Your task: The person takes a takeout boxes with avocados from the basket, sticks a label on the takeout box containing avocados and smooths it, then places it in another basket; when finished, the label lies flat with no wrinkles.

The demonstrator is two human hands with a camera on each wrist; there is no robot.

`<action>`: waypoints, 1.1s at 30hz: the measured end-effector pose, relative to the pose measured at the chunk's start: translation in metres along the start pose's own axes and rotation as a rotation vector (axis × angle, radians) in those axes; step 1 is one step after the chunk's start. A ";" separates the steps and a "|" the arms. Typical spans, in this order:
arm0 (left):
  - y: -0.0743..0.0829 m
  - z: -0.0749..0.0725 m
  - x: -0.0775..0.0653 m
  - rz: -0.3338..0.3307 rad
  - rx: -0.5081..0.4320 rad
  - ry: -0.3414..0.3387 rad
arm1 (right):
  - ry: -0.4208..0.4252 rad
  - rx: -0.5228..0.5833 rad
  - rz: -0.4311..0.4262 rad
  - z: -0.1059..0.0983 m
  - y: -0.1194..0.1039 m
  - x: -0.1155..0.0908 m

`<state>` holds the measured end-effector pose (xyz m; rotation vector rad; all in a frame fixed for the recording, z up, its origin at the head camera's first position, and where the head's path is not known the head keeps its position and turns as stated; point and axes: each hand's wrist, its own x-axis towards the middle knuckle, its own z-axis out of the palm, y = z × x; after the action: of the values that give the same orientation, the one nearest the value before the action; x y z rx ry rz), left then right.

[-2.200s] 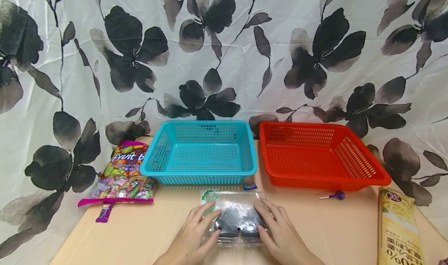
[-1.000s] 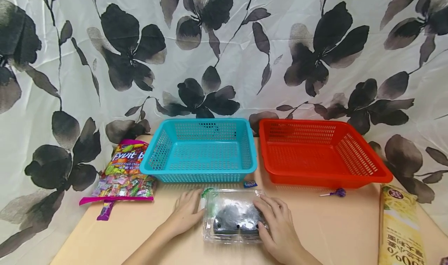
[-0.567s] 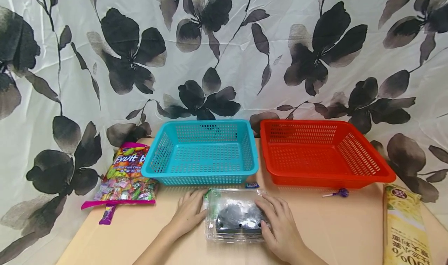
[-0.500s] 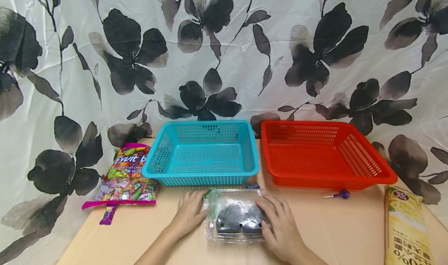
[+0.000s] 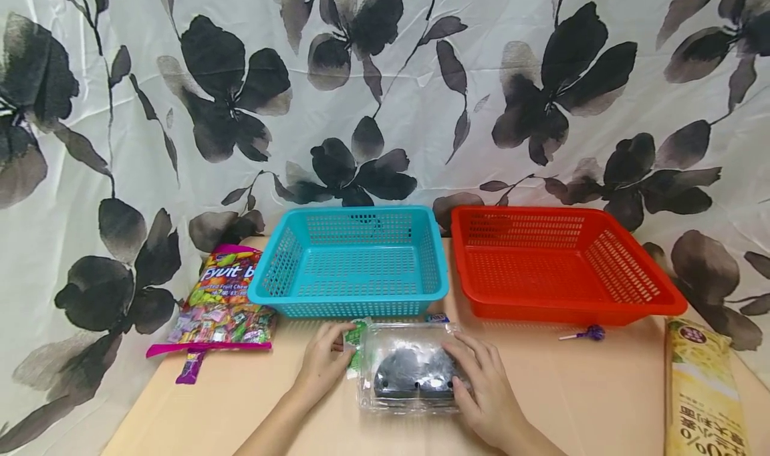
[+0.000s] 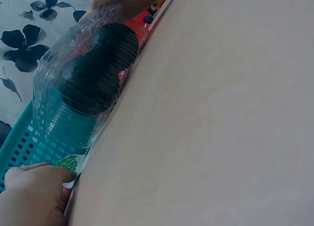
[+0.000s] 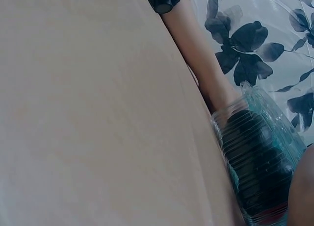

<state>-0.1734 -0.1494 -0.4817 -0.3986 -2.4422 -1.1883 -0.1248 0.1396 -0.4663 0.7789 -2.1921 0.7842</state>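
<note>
A clear plastic clamshell box (image 5: pixel 400 339) with a dark lump inside lies at the front middle of the table. My right hand (image 5: pixel 490 396) rests on its right side, fingers over the top and thumb near the front. Left of the box, my left hand (image 5: pixel 321 362) pinches the edge of a flat green-and-white packet (image 5: pixel 355 352) between thumb and fingers. The box hides part of that packet. In the left wrist view, the thumb and fingers meet at the green packet (image 6: pixel 70 162), below the box (image 6: pixel 54 98).
A turquoise basket (image 5: pixel 349 309) and a red basket (image 5: pixel 571 312) stand behind. A fruit chew bag (image 5: pixel 222 302) and purple candy (image 5: pixel 190 367) lie left. A blue candy (image 5: pixel 438 317) is partly hidden behind the box. Right are a lollipop (image 5: pixel 592 333) and yellow pasta bag (image 5: pixel 704 382).
My left hand has left the box's left side and now pinches the green-and-white packet, more of which shows. The right hand stays on the box.
</note>
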 end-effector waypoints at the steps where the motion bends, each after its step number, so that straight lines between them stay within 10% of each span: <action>1: -0.001 0.000 0.000 0.003 -0.010 0.010 | 0.001 0.003 0.000 0.000 0.000 0.000; 33: -0.008 0.001 -0.003 0.158 -0.098 0.052 | 0.016 0.002 0.001 0.004 0.000 -0.003</action>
<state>-0.1741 -0.1539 -0.4887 -0.5711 -2.2679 -1.2376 -0.1246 0.1372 -0.4707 0.7703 -2.1778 0.7906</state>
